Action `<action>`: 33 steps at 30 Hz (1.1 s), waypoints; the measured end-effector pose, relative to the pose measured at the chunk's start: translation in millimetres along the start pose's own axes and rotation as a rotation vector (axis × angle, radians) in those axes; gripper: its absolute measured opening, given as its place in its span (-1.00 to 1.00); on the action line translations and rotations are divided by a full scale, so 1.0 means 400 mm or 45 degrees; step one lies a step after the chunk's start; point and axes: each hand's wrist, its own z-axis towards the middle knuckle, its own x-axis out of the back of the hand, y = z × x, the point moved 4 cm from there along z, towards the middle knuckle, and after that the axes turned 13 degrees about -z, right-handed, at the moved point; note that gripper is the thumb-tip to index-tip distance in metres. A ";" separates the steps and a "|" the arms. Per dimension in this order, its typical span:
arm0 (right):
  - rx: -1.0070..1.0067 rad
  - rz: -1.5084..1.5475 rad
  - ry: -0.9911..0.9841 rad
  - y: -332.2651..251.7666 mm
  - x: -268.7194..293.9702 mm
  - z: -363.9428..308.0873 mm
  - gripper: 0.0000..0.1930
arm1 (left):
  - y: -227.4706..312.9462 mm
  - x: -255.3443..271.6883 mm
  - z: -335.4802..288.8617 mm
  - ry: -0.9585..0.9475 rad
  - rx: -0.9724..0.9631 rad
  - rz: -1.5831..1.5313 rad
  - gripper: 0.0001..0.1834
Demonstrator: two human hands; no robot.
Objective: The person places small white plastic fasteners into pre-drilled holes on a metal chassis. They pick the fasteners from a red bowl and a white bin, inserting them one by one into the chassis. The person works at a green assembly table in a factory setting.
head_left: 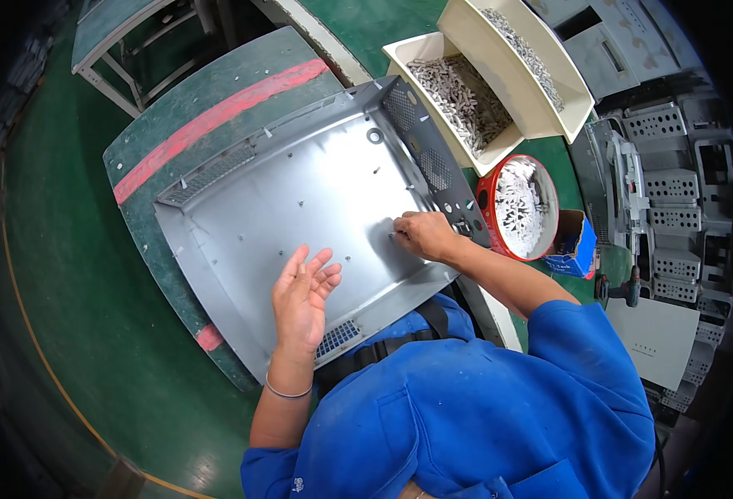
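Observation:
A shallow grey sheet-metal chassis [258, 224] lies tilted across the view in front of me, with upright walls and perforated vents. Several small studs [302, 203] stand up from its floor, and small white sleeves [268, 131] stick up along its far wall. My right hand [423, 235] is over the chassis near its right wall, thumb and fingertips pinched together. What the pinch holds, if anything, is too small to make out. Above the near left part of the floor, my left hand [300, 301] is open, fingers apart and slightly curled, holding nothing.
The chassis rests on a green worktop [154, 224] with a pink stripe. At the right are a red round tub [486, 204] of white sleeves, two beige bins [541, 121] of small grey parts, a blue box [581, 249], a power drill [624, 290] and stacked perforated metal parts [673, 187].

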 end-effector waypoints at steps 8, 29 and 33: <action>0.009 -0.016 -0.037 0.001 -0.003 -0.004 -0.85 | 0.001 0.010 0.005 0.014 0.002 -0.042 -0.51; -0.112 -0.082 -0.343 -0.006 -0.007 0.034 -0.62 | -0.011 -0.030 -0.013 -0.194 -0.016 0.411 -0.37; -0.090 0.572 -0.329 -0.081 0.101 0.042 -0.54 | -0.014 -0.039 -0.017 -0.262 -0.144 0.865 -0.37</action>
